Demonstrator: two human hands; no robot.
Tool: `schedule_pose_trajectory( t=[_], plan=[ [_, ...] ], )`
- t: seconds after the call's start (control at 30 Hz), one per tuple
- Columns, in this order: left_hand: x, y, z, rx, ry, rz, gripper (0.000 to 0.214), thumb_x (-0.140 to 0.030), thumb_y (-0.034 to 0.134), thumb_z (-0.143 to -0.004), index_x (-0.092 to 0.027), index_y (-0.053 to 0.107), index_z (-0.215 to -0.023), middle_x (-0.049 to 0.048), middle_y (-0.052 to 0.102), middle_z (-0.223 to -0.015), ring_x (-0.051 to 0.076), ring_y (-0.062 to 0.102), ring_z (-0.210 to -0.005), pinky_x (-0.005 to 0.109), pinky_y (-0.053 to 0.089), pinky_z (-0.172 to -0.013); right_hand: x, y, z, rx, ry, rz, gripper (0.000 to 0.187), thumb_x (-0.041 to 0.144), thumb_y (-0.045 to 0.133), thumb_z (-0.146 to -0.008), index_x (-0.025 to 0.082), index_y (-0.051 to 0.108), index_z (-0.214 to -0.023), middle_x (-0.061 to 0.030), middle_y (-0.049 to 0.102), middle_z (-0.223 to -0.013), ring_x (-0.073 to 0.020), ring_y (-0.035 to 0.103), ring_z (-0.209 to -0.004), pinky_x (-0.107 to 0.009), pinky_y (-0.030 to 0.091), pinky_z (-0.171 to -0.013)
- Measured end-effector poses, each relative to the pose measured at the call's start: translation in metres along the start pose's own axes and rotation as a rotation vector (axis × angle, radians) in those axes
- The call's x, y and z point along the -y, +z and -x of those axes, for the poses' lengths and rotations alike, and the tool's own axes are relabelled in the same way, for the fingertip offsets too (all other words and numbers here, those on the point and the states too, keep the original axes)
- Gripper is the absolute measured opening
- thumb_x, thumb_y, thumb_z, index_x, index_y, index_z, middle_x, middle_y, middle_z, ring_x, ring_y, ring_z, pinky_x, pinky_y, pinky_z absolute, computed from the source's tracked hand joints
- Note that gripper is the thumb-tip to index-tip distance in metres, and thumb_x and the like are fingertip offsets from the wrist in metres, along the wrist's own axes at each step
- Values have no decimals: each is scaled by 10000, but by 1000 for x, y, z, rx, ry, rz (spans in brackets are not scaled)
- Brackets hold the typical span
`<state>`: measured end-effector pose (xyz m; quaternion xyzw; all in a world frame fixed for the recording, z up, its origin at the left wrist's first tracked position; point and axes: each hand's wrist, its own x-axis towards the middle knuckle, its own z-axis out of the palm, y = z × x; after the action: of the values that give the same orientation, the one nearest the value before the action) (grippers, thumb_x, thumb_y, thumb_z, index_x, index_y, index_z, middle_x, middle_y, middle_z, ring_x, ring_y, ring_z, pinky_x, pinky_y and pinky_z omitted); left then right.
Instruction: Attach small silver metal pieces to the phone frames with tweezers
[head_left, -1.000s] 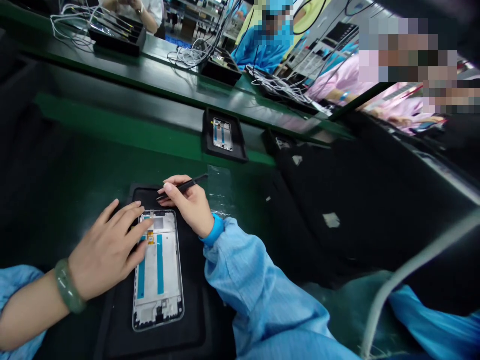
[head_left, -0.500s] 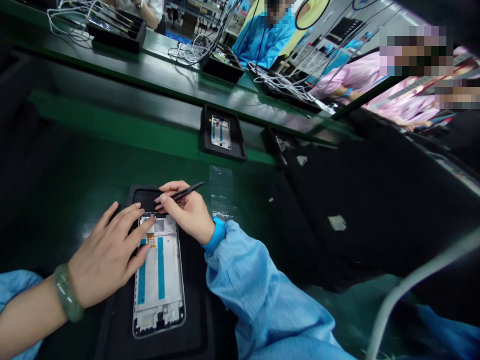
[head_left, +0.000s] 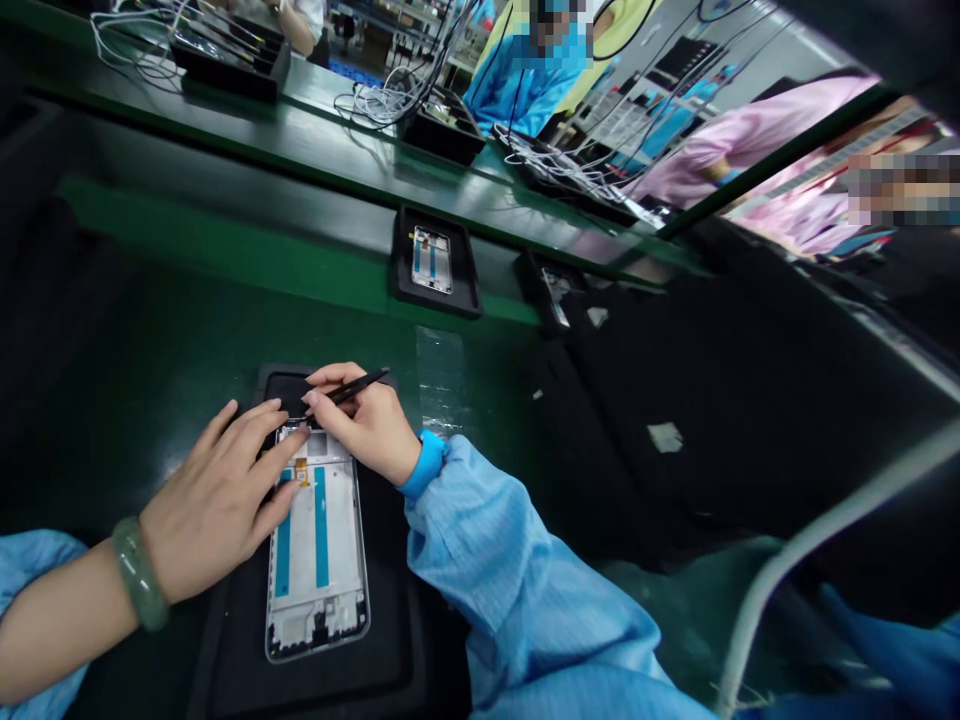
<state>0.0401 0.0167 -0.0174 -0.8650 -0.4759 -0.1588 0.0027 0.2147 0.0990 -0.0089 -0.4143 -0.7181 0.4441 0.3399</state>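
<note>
My right hand [head_left: 367,430] pinches black tweezers [head_left: 349,392] between thumb and fingers, their tips down at the far end of the phone frame [head_left: 319,540], which lies flat on a black mat [head_left: 394,620] directly before me. My left hand [head_left: 214,500] is unclenched, its fingers spread and resting over the frame's left side. Farther off, a second frame [head_left: 432,260] sits in a black tray [head_left: 401,270] on the green bench [head_left: 225,240].
</note>
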Motion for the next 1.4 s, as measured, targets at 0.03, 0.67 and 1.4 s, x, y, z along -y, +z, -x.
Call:
schedule_pose_trajectory(
  t=[0.03,0.67,1.4],
  plan=[
    [0,0,0,0,0,1,420,-335,426,-898,-146,503,-1265,173,499,-1265,301,430,-1253,550,337,-1052,0,0,0,2,-10,10,190,287,568,-826,176,586,-980,-19,675,-832,-116,650,-695,-250,542,-673],
    [1,1,1,0,0,21,439,-339,441,-893,-137,500,-1278,182,498,-1272,311,428,-1258,549,330,-1061,-1,-2,1,-21,-125,106,167,252,540,-843,185,582,-990,-9,670,-818,-123,658,-760,-244,532,-702],
    [0,-1,0,-9,0,13,439,-352,441,-887,-130,507,-1259,187,506,-1270,315,437,-1253,557,335,-1053,14,-4,-4,122,-271,366,146,214,467,-875,168,576,-962,-40,660,-930,-134,632,-835,-255,503,-769]
  ],
)
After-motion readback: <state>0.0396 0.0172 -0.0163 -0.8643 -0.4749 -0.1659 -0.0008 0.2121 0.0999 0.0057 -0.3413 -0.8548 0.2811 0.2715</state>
